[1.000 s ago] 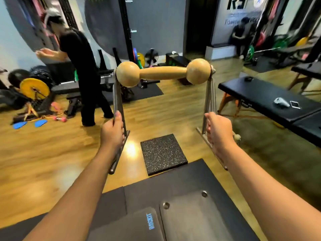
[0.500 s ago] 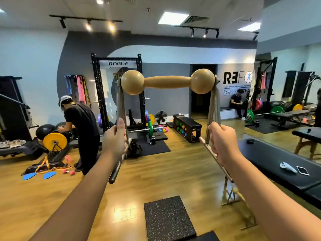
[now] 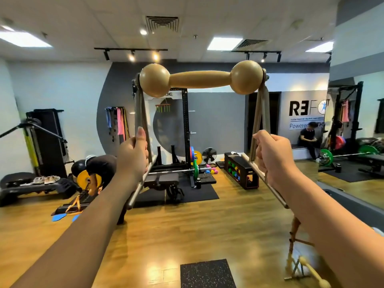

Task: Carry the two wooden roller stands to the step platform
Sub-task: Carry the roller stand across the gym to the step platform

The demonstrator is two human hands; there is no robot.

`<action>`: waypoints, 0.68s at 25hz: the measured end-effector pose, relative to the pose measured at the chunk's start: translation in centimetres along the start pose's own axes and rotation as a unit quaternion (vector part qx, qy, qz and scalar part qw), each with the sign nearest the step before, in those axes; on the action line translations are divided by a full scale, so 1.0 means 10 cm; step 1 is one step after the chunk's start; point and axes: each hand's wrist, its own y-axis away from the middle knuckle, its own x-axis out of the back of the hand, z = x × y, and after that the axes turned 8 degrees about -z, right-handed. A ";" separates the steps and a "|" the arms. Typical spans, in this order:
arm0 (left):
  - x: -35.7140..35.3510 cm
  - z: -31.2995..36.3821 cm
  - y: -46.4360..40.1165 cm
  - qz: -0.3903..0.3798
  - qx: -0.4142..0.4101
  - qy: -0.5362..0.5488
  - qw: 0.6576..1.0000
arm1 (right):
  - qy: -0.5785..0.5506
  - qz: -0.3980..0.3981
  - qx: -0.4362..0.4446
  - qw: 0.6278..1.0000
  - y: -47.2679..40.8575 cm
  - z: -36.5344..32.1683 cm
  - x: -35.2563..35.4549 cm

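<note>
I hold a wooden roller stand (image 3: 200, 79) up at chest height in front of me: a tan dumbbell-shaped roller on two metal A-frame legs. My left hand (image 3: 133, 155) grips the left leg and my right hand (image 3: 270, 151) grips the right leg, both just above the base bars. A second wooden roller stand (image 3: 303, 267) rests on the floor at the lower right, partly hidden by my right forearm. A black step platform (image 3: 27, 187) with shoes on it lies at the far left by the wall.
A speckled rubber mat (image 3: 206, 273) lies on the wood floor ahead. A person (image 3: 99, 167) bends over a yellow weight plate at the left. A squat rack (image 3: 185, 129), bench and barbell stand in the middle. A black massage table (image 3: 353, 202) is at the right.
My view has tilted up from the floor to the room. The stand has stayed in both hands and risen with them. The person at the left has bent down.
</note>
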 end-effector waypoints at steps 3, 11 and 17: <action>-0.06 0.01 -0.16 -0.002 -0.007 -0.009 1.000 | 0.011 -0.003 -0.001 1.000 -0.24 0.02 -0.01; 0.01 -0.50 -1.11 0.011 -0.043 -0.040 0.998 | 0.055 0.005 0.014 0.998 -1.21 0.48 -0.45; 0.12 -1.02 -2.02 0.019 -0.033 -0.053 0.998 | 0.065 0.030 -0.002 0.997 -2.09 1.05 -0.92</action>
